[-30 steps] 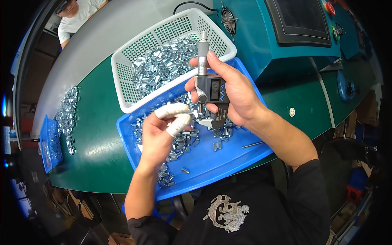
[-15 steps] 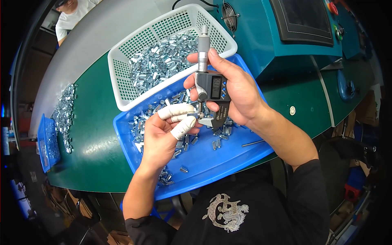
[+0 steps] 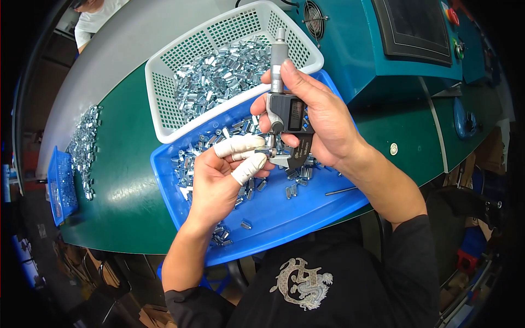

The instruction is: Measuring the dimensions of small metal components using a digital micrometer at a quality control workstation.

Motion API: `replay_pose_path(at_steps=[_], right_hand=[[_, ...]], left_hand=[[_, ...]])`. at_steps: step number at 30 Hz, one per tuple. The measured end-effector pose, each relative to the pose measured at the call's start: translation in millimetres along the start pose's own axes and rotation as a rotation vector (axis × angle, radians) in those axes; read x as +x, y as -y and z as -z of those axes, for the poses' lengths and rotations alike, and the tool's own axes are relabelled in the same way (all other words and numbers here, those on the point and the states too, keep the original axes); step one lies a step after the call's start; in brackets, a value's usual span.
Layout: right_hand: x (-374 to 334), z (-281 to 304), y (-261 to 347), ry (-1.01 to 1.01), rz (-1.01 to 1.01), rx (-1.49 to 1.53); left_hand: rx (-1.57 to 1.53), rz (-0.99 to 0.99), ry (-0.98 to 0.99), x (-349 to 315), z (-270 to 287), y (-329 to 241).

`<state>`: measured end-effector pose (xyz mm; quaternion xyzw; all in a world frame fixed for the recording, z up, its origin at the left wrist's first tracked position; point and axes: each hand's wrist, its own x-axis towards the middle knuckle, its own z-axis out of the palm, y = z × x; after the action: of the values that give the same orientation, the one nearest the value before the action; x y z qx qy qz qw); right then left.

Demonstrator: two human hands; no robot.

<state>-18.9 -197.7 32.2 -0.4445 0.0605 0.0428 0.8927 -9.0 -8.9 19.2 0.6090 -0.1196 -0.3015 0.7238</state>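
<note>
Micrometer [image 3: 285,106], dark-bodied with blue buttons [image 3: 305,119] and a silvery barrel [image 3: 279,54], is clasped in the right grip [image 3: 331,128]. The left grip [image 3: 219,177] pinches a shiny metal piece [image 3: 263,152].

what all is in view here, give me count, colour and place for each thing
table: one, green, across the middle
white basket: one, white, top centre
blue tray: one, blue, centre
metal pieces: many, silver, in both, plus a pile at left
small basket: one, blue, far left
rod: one, dark, tray's right side
disc: one, pale, right of tray
machine: one, teal, top right
screen: one, black, on machine
co-worker: one, white shirt, top left
micrometer: one, grey and black, above tray
held piece: one, silver, by micrometer's lower end
left grip: one, white-covered fingertips, on held piece
right grip: one, bare, around micrometer
shirt: one, black, bottom
</note>
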Motion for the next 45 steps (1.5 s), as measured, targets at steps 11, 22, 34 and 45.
replay_pose_path(at_steps=[11,22,34,45], right_hand=[[-0.4,-1.1,0.2,0.017,-0.005,-0.002],[-1.0,-1.0,1.2,0.009,-0.017,0.015],[-1.1,-0.5,0.5,0.009,-0.019,-0.032],[-2.7,0.5,2.5,-0.004,-0.013,-0.051]], left_hand=[[0.014,-0.031,0.008,-2.0,-0.7,1.5],[0.025,-0.034,0.009,-1.5,-0.8,0.5],[0.203,-0.089,-0.026,2.9,4.8,3.9],[0.143,-0.519,-0.485,21.5,13.9,-10.5]])
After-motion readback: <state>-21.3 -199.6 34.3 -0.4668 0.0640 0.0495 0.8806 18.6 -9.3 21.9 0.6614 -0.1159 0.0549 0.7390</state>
